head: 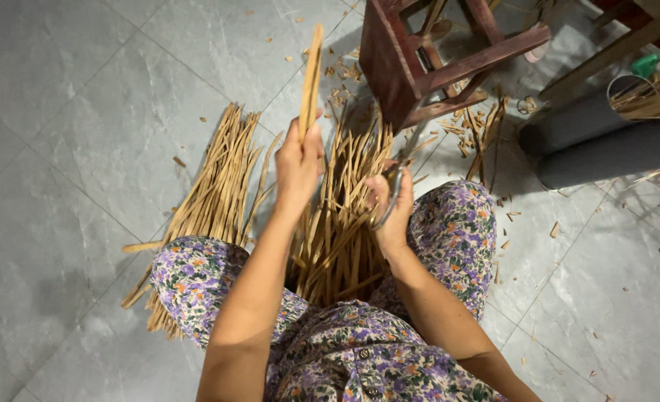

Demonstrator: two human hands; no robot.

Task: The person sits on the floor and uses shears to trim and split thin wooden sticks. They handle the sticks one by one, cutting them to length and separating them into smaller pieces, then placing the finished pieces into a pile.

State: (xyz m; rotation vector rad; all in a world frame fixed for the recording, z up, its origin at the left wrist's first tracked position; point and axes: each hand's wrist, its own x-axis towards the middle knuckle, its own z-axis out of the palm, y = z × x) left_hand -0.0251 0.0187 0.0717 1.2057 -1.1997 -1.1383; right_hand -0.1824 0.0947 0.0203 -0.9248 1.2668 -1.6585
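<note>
2 hands, 2 heaps of strips.
My left hand [298, 165] grips 1 bamboo strip [311, 78]; my right hand [389, 205] is closed on 1 metal tool [392, 199], heaps [214, 190] below.

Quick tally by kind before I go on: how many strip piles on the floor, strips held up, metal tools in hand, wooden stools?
Piles of tan strips on the floor: 2, the left pile and the pile between the knees
Strip held up in the left hand: 1
Metal tool in the right hand: 1
Wooden stool: 1
Total: 5
</note>
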